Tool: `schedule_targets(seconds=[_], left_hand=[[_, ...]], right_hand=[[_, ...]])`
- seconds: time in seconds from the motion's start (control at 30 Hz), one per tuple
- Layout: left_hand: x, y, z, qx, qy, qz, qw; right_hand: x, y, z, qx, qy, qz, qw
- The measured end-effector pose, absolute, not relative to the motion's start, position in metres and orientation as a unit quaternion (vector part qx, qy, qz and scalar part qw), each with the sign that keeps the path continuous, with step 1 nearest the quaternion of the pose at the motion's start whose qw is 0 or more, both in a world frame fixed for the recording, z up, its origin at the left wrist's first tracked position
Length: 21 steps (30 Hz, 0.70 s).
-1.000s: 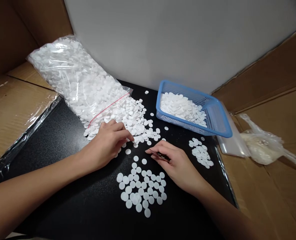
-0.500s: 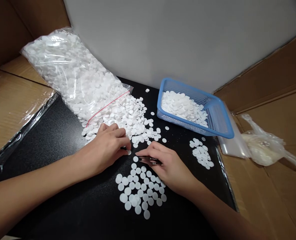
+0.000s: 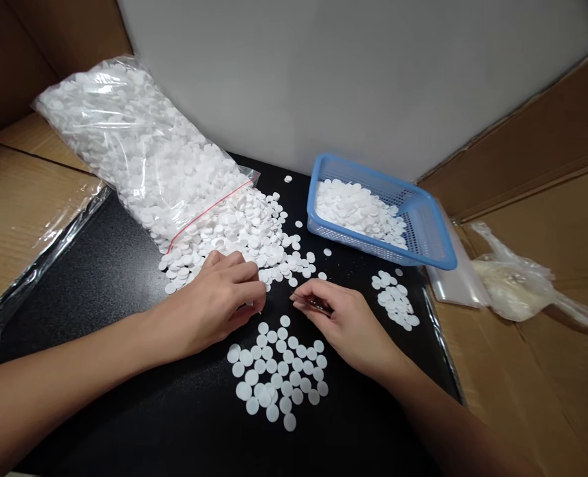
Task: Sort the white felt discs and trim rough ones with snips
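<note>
My left hand (image 3: 227,291) is closed in a pinch at the front edge of a heap of white discs (image 3: 254,225). A sliver of a white disc (image 3: 250,304) shows at its fingertips, mostly hidden by the fingers. My right hand (image 3: 351,318) is closed around slim metal tweezers (image 3: 318,305), their tips largely covered by the fingers. Between and below the hands, many loose white discs (image 3: 278,381) lie spread on the black tabletop (image 3: 174,417), mostly flat, a few overlapping.
A clear zip bag (image 3: 134,146) full of discs spills onto the table from the back left. At the back right stands a blue basket (image 3: 383,255) partly filled with discs. A small disc cluster (image 3: 396,301), flat plastic bags (image 3: 455,285) and a tied bag (image 3: 515,285) are to the right.
My right hand has drawn back slightly to the right from the left hand, the tweezers now more covered. A disc near its fingertips lies a little farther right. The view has shifted slightly.
</note>
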<state>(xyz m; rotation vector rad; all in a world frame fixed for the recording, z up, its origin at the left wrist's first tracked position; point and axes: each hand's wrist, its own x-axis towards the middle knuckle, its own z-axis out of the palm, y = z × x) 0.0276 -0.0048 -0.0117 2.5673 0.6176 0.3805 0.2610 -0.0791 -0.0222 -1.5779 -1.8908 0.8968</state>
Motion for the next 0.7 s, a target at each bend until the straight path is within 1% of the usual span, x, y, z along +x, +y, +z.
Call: schedule_targets(seconds=[0.13, 0.33, 0.53, 0.7], left_hand=[[0.027, -0.002, -0.012, 0.946, 0.199, 0.105, 0.235], [0.022, 0.01, -0.006, 0.929, 0.221, 0.058, 0.291], [0.022, 0.013, -0.005, 0.917, 0.3, 0.095, 0.244], [0.019, 0.014, 0.005, 0.909, 0.32, 0.072, 0.256]], right_hand=[[0.263, -0.078, -0.022, -0.572, -0.702, 0.326, 0.27], [0.26, -0.082, -0.021, -0.552, -0.719, 0.33, 0.265], [0.257, -0.084, -0.019, -0.535, -0.733, 0.353, 0.228], [0.251, -0.078, -0.019, -0.526, -0.756, 0.317, 0.227]])
